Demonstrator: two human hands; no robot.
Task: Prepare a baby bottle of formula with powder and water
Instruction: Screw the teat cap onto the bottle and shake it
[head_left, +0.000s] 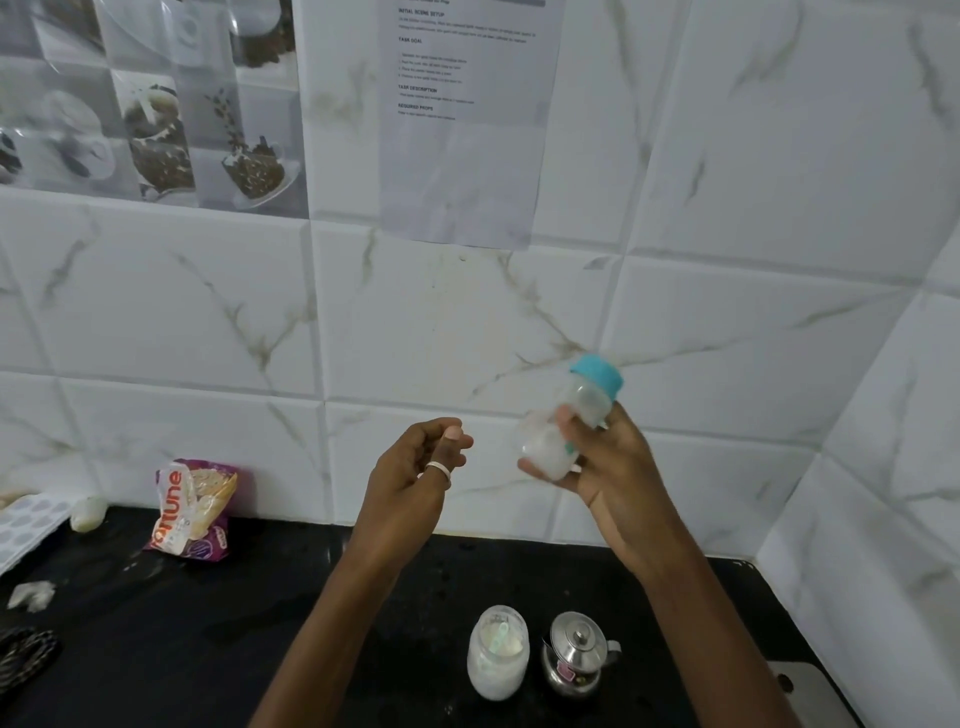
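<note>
My right hand (605, 457) grips a clear baby bottle (569, 415) with a teal cap, held tilted in the air in front of the wall tiles; whitish liquid shows in its lower part. To its left my left hand (421, 467) hovers with the fingers loosely curled and nothing in it, a ring on one finger. On the black counter below stand an open jar of white powder (497, 654) with a pale green scoop inside and a small steel kettle (576, 652) right beside it.
A purple and orange food packet (192, 512) lies against the wall at the left. Near it sit a small white object (88, 513), a crumpled bit of plastic (32, 595) and a dotted white tray (26, 525). A printed sheet (467, 104) hangs on the tiles.
</note>
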